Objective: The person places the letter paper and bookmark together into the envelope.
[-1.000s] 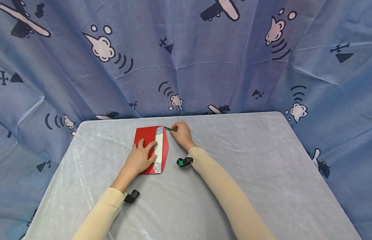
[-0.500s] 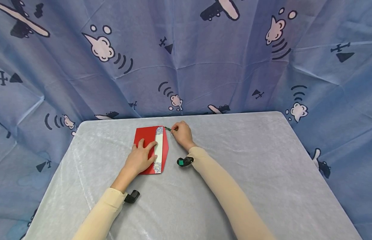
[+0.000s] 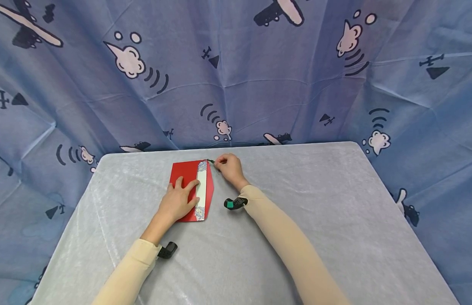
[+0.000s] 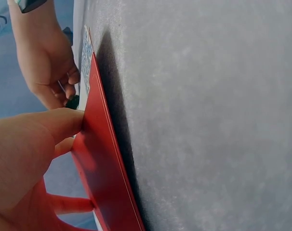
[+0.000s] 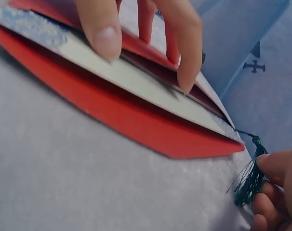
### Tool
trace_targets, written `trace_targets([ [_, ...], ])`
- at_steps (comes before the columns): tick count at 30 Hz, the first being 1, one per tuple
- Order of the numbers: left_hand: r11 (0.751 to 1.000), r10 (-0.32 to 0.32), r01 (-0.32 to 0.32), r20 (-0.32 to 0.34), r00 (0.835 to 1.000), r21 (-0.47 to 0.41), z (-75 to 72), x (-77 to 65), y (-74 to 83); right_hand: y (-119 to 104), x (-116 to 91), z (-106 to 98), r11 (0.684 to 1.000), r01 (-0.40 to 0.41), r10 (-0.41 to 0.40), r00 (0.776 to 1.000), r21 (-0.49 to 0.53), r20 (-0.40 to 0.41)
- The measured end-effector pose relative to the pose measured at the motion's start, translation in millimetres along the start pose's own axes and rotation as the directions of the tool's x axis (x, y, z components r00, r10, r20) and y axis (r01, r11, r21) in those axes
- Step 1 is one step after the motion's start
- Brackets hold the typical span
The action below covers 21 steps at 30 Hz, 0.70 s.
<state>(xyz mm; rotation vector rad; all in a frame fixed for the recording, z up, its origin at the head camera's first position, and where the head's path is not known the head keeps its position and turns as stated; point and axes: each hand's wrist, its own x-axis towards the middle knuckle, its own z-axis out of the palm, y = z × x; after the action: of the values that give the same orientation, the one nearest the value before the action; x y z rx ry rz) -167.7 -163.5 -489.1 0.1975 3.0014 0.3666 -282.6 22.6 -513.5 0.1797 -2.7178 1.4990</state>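
A red envelope [image 3: 184, 169] lies on the table with its pointed flap [image 3: 210, 186] opened out to the right. Along its mouth sits a white bookmark [image 3: 201, 192] with blue-patterned ends, its left side tucked by the envelope's front edge in the right wrist view. My left hand [image 3: 176, 201] rests on the envelope with spread fingers, thumb and forefinger reaching the bookmark. From the bookmark's far end hangs a dark green tassel [image 5: 252, 180] on a thin cord. My right hand [image 3: 231, 170] pinches that tassel between thumb and fingers, just off the envelope's far right corner.
A pale grey cloth covers the table [image 3: 316, 212]; its far edge runs just beyond the envelope. Behind hangs a blue curtain [image 3: 251, 84] with printed planes and clouds. A small black camera sits at each wrist, the right one [image 3: 236, 203] with a green patch.
My right hand has shifted slightly left toward the envelope's corner, and less of the tassel shows in the head view. My left hand and the envelope have stayed in place.
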Motion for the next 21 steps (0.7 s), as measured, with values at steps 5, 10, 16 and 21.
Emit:
trace_targets([
  [5,1.000,0.001,-0.001,-0.004,1.000,-0.003,0.7,0.0,-0.4,-8.0,-5.9,4.0,1.000,0.003,-0.004,0.998,0.021,0.056],
  [10,1.000,0.001,-0.001,-0.006,1.000,-0.001,0.8,0.0,-0.1,-13.1,-14.1,10.4,1.000,0.021,-0.021,0.998,-0.010,0.061],
  [16,1.000,0.003,-0.003,-0.007,1.000,0.000,0.7,-0.1,-0.1,-15.4,-21.3,15.9,0.995,0.055,-0.051,0.997,-0.087,0.051],
  [21,1.000,0.009,-0.009,-0.009,1.000,0.003,0.5,-0.3,-0.7,-16.8,-25.9,16.1,0.993,0.082,-0.075,0.993,-0.081,0.086],
])
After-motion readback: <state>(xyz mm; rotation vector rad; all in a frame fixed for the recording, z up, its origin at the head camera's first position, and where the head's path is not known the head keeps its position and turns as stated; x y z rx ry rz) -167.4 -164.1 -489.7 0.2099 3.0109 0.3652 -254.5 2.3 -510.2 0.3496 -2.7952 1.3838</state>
